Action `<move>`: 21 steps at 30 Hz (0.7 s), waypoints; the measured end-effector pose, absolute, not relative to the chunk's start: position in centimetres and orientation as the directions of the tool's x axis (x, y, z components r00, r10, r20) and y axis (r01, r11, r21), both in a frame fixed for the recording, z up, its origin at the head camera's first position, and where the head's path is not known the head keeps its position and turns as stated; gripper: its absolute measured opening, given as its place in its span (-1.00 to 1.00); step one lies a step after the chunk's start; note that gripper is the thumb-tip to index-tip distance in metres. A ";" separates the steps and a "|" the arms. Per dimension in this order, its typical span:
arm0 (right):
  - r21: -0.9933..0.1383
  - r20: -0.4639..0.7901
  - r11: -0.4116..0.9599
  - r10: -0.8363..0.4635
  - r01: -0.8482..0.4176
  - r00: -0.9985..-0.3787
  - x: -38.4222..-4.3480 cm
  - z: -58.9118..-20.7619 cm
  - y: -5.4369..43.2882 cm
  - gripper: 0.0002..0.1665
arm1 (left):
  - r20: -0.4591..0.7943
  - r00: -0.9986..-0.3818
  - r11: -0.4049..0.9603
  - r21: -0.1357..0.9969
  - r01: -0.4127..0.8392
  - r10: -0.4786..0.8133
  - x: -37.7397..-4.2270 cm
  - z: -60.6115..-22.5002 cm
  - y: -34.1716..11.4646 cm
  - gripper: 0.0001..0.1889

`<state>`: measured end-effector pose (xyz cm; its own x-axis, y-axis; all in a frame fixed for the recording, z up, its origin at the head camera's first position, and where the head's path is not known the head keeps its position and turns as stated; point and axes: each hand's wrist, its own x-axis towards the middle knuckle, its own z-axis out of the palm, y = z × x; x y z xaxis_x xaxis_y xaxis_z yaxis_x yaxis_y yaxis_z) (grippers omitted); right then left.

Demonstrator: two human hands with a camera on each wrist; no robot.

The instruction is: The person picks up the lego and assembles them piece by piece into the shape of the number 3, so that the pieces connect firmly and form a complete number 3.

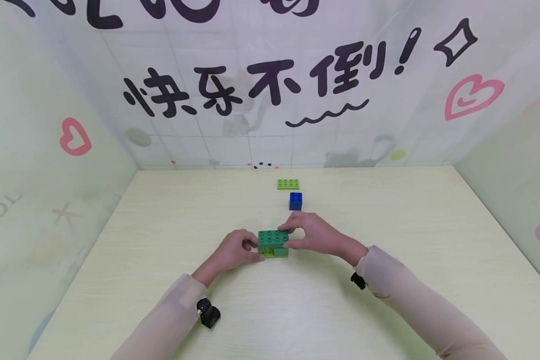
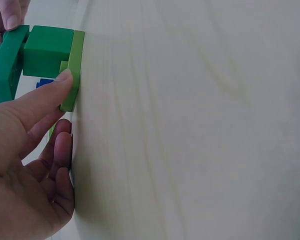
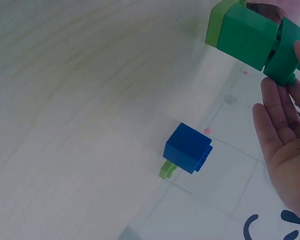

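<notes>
Right hand (image 1: 316,234) pinches a tilted eight-stud green brick (image 1: 273,240) above the lime base plate (image 2: 77,60) gripped by the left hand (image 1: 234,251), seemingly seating it on the smaller green block (image 2: 49,51), which calls for levelling, then pressing.

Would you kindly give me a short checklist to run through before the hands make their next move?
1. Left hand pinching the light green base plate: ok.
2. Right hand holding the upper green brick: ok.
3. Lower green block flush on the base plate: ok, no gap shows.
4. Upper brick fully seated on the lower block: not ok, it tilts and a gap shows.
5. Blue block apart from the right hand: ok.
6. Underside of the spare light green plate: cannot tell, hidden.
</notes>
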<state>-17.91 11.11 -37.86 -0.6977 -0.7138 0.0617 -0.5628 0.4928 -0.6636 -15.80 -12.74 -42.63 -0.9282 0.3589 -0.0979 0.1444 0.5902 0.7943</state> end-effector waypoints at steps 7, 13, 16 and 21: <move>-0.730 0.026 0.483 -0.687 -0.483 -0.727 -17.7 -38.1 11.1 -0.57 | -0.095 -0.926 0.586 0.796 0.150 0.365 -15.8 -42.5 -12.7 -0.77; -0.737 0.023 0.487 -0.675 -0.470 -0.737 -17.6 -38.1 11.1 -0.57 | -0.098 -0.927 0.589 0.795 0.147 0.363 -15.8 -42.5 -12.7 -0.77; -0.722 0.024 0.496 -0.679 -0.482 -0.734 -17.5 -38.0 11.0 -0.57 | -0.097 -0.926 0.587 0.796 0.148 0.364 -15.8 -42.4 -12.7 -0.77; -0.694 0.033 0.505 -0.690 -0.513 -0.723 -17.4 -37.9 11.0 -0.57 | -0.094 -0.926 0.583 0.798 0.149 0.366 -15.8 -42.5 -12.8 -0.77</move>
